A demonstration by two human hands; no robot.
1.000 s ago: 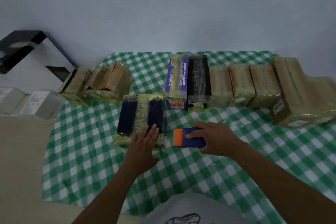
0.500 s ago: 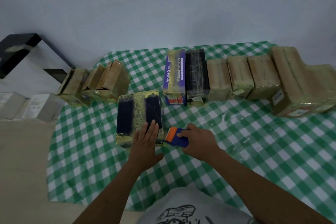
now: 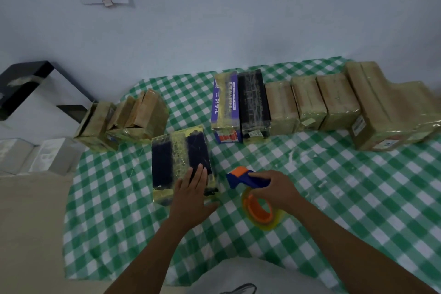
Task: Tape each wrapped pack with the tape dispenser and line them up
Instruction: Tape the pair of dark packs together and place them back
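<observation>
The left hand (image 3: 191, 188) lies flat, fingers straight, on the near end of the pack (image 3: 176, 160), probably to pin it against sliding under tape pull. The right hand (image 3: 274, 188) grips the dispenser (image 3: 248, 180) by its blue handle, just right of the pack, with the orange head toward it. The row (image 3: 286, 105) stands beyond the pack, to its right. The pack is not yet in line.

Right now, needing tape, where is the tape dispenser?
Head view, just right of centre: the tape dispenser is held in the right hand, beside the dark pack.
</observation>
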